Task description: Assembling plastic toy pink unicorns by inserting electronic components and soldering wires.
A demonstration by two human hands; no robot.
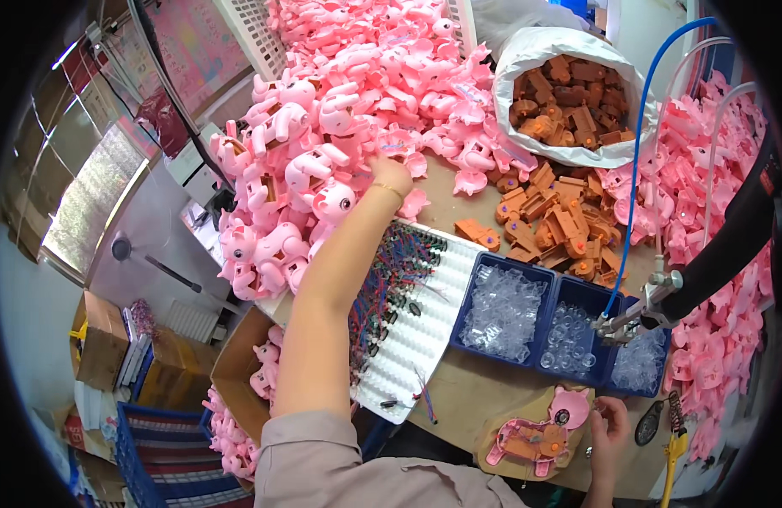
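My left arm stretches far forward, and my left hand [392, 175] reaches into the edge of a heap of pink plastic toy shells [382, 76]. Its fingers blend with the pink pieces, so their grip is hidden. At the near right, my right hand [609, 432] is closed with curled fingers beside a pink animal-shaped toy half [569, 411]. What those fingers hold, if anything, I cannot make out. The toy half lies in a tan holder [491, 421], with an orange-brown box-like part [530, 442] inside its body and a dark round piece in its head.
Orange-brown parts [564, 220] lie loose below a white sack [526, 51] of more. Blue bins [539, 360] hold clear plastic pieces. Wired components [386, 279] cover a white ribbed tray [425, 317]. A black tool arm [721, 245] with a blue hose overhangs the right; pink shells pile beyond it.
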